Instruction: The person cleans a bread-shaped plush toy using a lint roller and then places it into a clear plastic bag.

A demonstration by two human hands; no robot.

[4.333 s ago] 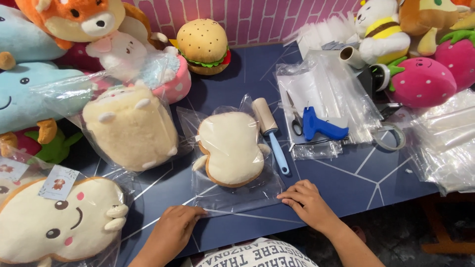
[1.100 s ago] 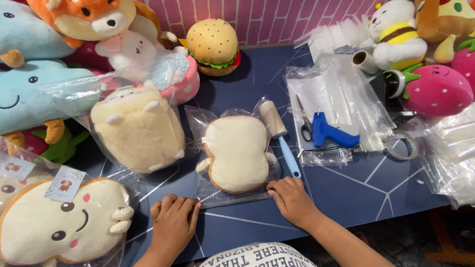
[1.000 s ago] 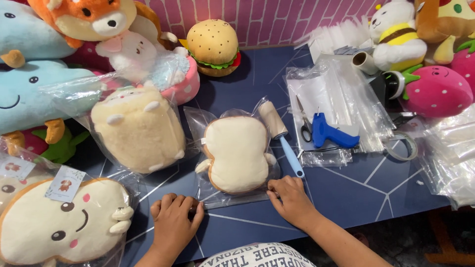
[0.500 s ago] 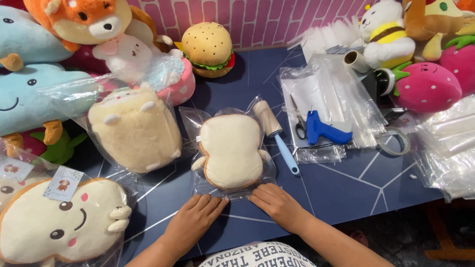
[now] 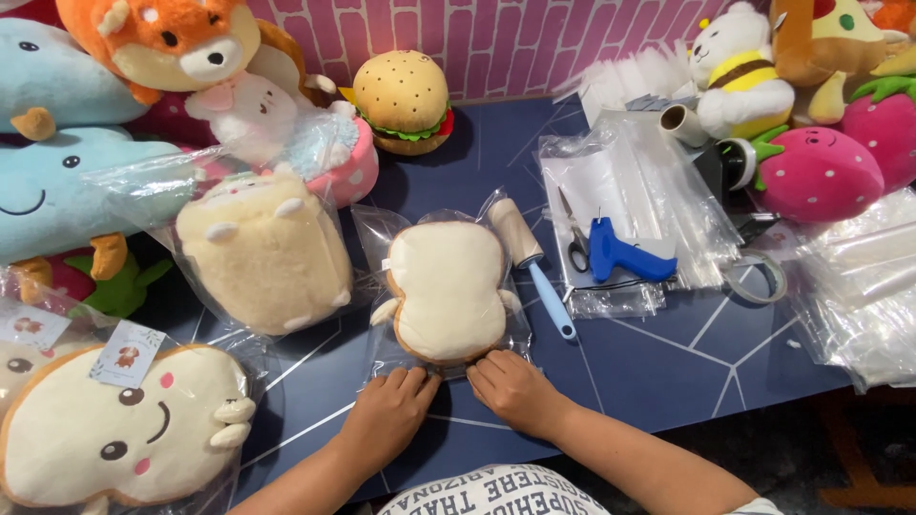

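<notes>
Pressing down side by side, the left hand (image 5: pixel 386 417) and right hand (image 5: pixel 510 389) lie flat on the near edge of one bagged toast plush (image 5: pixel 448 289) mid-bench (image 5: pixel 668 358), gripping nothing; the plush's face is hidden.

Bare worktop (image 5: pixel 668 372) lies open at lower right of centre, below the lint roller (image 5: pixel 534 262) and the blue gun-shaped tool (image 5: pixel 620 256). A bagged cream plush (image 5: pixel 260 250) crowds the left; a smiling toast plush (image 5: pixel 114 434) fills the lower left corner; clear bags (image 5: pixel 859 286) block the right edge
</notes>
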